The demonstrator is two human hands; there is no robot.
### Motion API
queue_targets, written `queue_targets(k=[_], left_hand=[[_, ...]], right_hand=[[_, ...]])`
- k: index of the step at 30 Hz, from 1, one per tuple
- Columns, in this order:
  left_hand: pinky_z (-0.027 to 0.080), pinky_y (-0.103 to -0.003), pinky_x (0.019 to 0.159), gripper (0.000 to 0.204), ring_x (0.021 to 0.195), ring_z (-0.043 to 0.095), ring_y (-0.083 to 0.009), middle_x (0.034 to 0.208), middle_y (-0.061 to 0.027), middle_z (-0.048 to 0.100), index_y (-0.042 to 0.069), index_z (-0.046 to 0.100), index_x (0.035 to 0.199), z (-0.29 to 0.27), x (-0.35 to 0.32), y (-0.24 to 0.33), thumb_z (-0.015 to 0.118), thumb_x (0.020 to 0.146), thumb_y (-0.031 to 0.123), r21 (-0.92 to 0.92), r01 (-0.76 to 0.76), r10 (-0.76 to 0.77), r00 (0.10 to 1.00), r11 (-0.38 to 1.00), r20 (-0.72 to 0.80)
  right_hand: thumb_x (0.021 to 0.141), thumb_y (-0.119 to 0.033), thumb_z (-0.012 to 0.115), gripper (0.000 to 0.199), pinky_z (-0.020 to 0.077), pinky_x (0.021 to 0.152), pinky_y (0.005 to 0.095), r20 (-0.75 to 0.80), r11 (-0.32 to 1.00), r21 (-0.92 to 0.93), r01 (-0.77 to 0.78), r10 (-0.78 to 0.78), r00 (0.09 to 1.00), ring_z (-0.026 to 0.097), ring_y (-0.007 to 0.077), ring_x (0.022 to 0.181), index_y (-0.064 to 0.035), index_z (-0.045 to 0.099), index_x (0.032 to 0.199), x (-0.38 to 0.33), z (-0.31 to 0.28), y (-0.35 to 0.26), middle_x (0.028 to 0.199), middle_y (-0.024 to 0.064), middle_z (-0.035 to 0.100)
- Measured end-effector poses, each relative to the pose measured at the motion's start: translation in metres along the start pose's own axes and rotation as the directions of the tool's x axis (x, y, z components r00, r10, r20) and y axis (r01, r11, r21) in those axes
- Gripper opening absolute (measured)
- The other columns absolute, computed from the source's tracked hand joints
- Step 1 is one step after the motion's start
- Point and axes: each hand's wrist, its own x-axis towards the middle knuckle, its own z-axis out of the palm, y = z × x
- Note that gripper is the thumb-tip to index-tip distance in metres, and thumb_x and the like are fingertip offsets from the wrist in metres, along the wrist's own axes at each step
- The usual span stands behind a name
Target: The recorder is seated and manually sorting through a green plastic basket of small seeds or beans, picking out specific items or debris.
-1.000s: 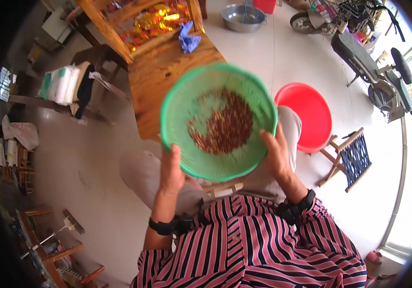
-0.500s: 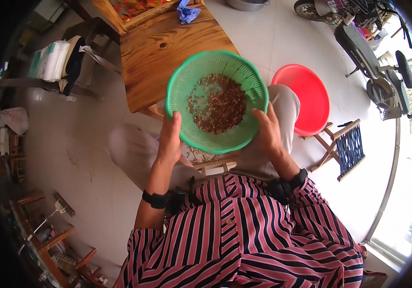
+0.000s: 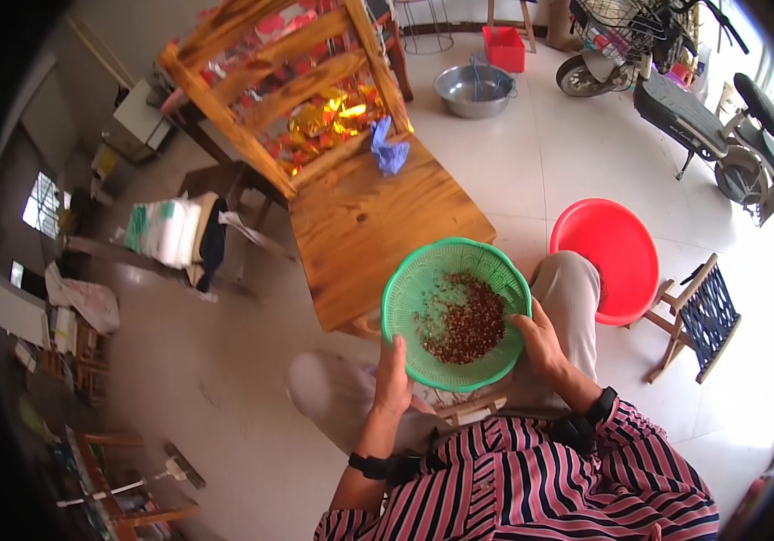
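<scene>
A round green plastic sieve basket (image 3: pixel 423 279) sits low over my knees, holding a pile of small reddish-brown dried pieces (image 3: pixel 466 323). My left hand (image 3: pixel 393 377) grips its near left rim. My right hand (image 3: pixel 539 341) grips the right rim, thumb over the edge. Both wrists wear black bands, and my sleeves are striped pink and dark.
A wooden table (image 3: pixel 373 225) stands just beyond the basket, with a blue cloth (image 3: pixel 389 149) on it. A red basin (image 3: pixel 617 252) lies on the floor to my right, beside a small folding stool (image 3: pixel 701 316). Farther off are a metal bowl (image 3: pixel 474 88) and a scooter (image 3: pixel 707 117).
The basket has come down from in front of my view to a lower spot over my knees. Both hands keep their hold on its rim.
</scene>
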Motion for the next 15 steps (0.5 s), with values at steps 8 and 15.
queue_targets(k=[8,15], left_hand=[[0.040,-0.040,0.102,0.057,0.122,0.047,-0.0243,0.140,-0.0107,0.041,0.002,0.028,0.144,0.011,-0.007,0.047,0.040,0.101,0.038,0.016,-0.330,0.322,0.931,0.944,0.174],[0.034,-0.039,0.106,0.060,0.128,0.041,-0.0226,0.143,-0.0090,0.040,0.004,0.029,0.144,0.006,0.002,-0.013,0.041,0.100,0.043,-0.067,0.039,-0.039,0.999,0.997,-0.002]], right_hand=[[0.089,-0.012,0.049,0.052,0.0391,0.096,0.0276,0.014,0.969,0.019,0.248,-0.248,0.969,0.049,0.0148,0.110,-0.0016,0.038,0.138,-0.020,0.021,-0.090,0.120,0.0081,0.054],[0.092,-0.016,0.051,0.043,0.0395,0.092,0.0257,-0.037,0.997,-0.071,-0.019,0.017,0.999,0.050,0.0120,0.104,-0.0006,0.045,0.132,-0.006,-0.010,0.005,0.113,0.0046,0.057]])
